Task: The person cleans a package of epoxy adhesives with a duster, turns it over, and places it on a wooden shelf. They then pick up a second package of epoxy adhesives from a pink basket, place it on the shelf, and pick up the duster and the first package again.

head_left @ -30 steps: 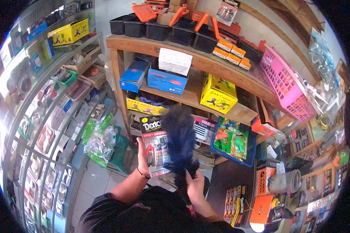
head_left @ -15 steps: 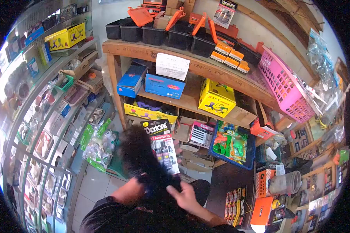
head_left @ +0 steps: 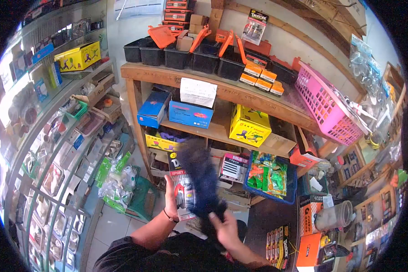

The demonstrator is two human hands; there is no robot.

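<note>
My left hand [head_left: 170,199] is closed on the edge of a Dextone epoxy adhesive pack [head_left: 184,196], a black, red and white card held upright in front of the shelf. My right hand [head_left: 225,228] grips the lower end of a dark fluffy duster [head_left: 198,179], which is smeared by motion. The duster's head crosses the pack's right side and hides part of its print. Just behind it is the shelf's lower level, with a yellow box [head_left: 162,142] and a pink-and-white box [head_left: 234,167].
A wooden shelf [head_left: 204,82] carries black bins [head_left: 177,59], small orange boxes [head_left: 261,78] and a pink basket [head_left: 319,102]. Blue boxes [head_left: 190,115] sit beneath. A glass-fronted rack [head_left: 54,186] stands at left. Packs and an orange box [head_left: 309,251] lie at lower right.
The duster has swung from the pack's left side across to its right. My left hand, partly hidden earlier, now shows at the pack's left edge. The view has tilted slightly upward.
</note>
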